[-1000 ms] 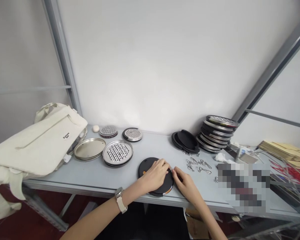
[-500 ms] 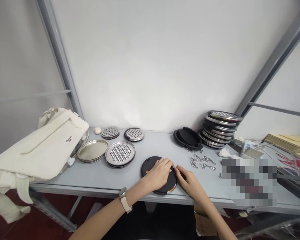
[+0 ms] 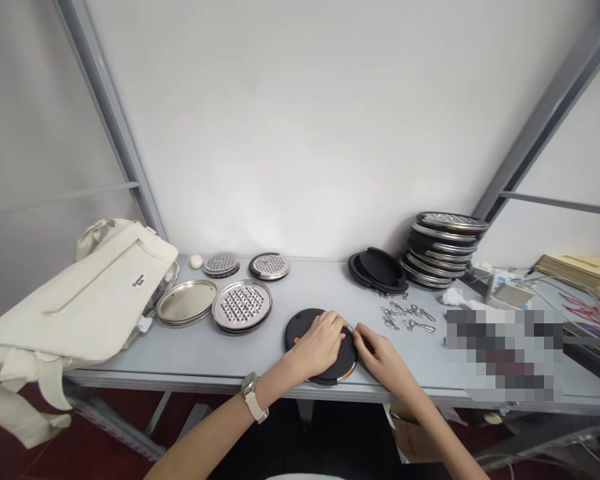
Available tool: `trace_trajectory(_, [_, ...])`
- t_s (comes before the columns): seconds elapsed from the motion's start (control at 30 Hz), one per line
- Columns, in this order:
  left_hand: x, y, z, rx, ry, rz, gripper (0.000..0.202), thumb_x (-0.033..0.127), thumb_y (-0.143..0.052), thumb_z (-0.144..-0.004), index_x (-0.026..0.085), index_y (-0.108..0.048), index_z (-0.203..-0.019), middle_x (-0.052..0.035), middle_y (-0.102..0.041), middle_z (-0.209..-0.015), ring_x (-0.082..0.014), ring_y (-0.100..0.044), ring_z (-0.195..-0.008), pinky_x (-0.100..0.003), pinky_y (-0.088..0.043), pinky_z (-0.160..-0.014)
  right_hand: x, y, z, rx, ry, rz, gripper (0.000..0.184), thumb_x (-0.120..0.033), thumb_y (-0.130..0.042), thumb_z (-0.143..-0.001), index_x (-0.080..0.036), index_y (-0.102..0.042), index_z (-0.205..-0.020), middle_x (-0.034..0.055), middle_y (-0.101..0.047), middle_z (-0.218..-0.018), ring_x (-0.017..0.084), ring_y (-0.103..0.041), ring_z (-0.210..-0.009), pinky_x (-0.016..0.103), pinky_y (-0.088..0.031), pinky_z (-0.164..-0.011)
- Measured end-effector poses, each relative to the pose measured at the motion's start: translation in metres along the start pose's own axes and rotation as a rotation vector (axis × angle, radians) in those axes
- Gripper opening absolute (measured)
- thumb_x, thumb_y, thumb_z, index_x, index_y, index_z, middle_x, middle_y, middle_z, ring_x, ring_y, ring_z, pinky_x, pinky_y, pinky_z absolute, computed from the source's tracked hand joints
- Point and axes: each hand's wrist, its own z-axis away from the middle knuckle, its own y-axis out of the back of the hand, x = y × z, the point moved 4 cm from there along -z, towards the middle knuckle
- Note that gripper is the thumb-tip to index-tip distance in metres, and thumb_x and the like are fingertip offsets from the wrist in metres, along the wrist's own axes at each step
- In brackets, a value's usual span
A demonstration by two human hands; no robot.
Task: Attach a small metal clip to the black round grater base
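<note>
A black round disc (image 3: 300, 327) lies flat near the table's front edge, with an orange patch partly under my left wrist and a coloured, shiny strip along its lower right rim. My left hand (image 3: 323, 343) rests across the disc, fingers curled together and holding it toward the upper right rim. At that same rim my right hand (image 3: 377, 353) pinches thumb against forefinger. A tiny pale, shiny bit shows between the fingertips of both hands, too small to make out. Several small metal clips (image 3: 405, 313) lie loose beyond my right hand.
Left of the disc are a round grater plate (image 3: 243, 305), metal lids (image 3: 186, 300) and a cream bag (image 3: 95, 293). Black round holders (image 3: 380, 268) sit at the back, beside a tall stack of graters (image 3: 445, 247). A blurred-out patch covers the right side.
The view has shifted slightly. Both hands stay at the disc's upper right rim, with only a slight shift of the right fingers.
</note>
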Motion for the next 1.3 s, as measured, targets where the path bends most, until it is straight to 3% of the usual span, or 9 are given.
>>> trace_trajectory(0.23, [0.0010, 0.0015, -0.0003, -0.001, -0.013, 0.023, 0.020, 0.014, -0.037, -0.097, 0.018, -0.051, -0.111, -0.0069, -0.052, -0.109, -0.0200, -0.049, -0.105, -0.035, -0.040, -0.097, 0.0000, 0.0003, -0.0005, 0.003, -0.002, -0.023, 0.031, -0.036, -0.031, -0.099, -0.023, -0.042, -0.073, -0.0011, -0.053, -0.062, 0.016, -0.049, -0.056, 0.027, -0.038, -0.056])
trace_trajectory(0.63, [0.0002, 0.0013, -0.0010, -0.010, -0.002, 0.028, 0.022, 0.011, -0.038, -0.095, 0.019, -0.053, -0.110, -0.0066, -0.051, -0.110, -0.0199, -0.048, -0.106, -0.035, -0.040, -0.097, -0.0014, 0.0006, 0.0008, -0.007, 0.001, -0.033, 0.020, -0.029, -0.036, -0.094, -0.024, -0.037, -0.075, -0.0064, -0.041, -0.059, 0.013, -0.042, -0.053, 0.024, -0.035, -0.053])
trace_trajectory(1.1, [0.0026, 0.0033, -0.0008, -0.011, -0.011, 0.001, 0.018, 0.014, -0.036, -0.096, 0.018, -0.050, -0.108, -0.0067, -0.053, -0.110, -0.0205, -0.049, -0.106, -0.036, -0.040, -0.096, 0.0020, -0.0003, -0.0007, -0.021, 0.024, 0.032, 0.020, -0.029, -0.034, -0.095, -0.024, -0.041, -0.077, -0.0040, -0.050, -0.062, 0.016, -0.051, -0.055, 0.025, -0.037, -0.056])
trace_trajectory(1.3, [0.0028, 0.0041, -0.0014, 0.010, -0.006, 0.016, 0.029, 0.012, -0.037, -0.095, 0.020, -0.042, -0.122, -0.0064, -0.055, -0.118, -0.0208, -0.049, -0.110, -0.036, -0.040, -0.097, 0.0012, 0.0007, -0.0005, -0.043, -0.005, 0.024, 0.020, -0.031, -0.033, -0.096, -0.023, -0.044, -0.081, -0.0020, -0.055, -0.065, 0.017, -0.054, -0.059, 0.027, -0.039, -0.059])
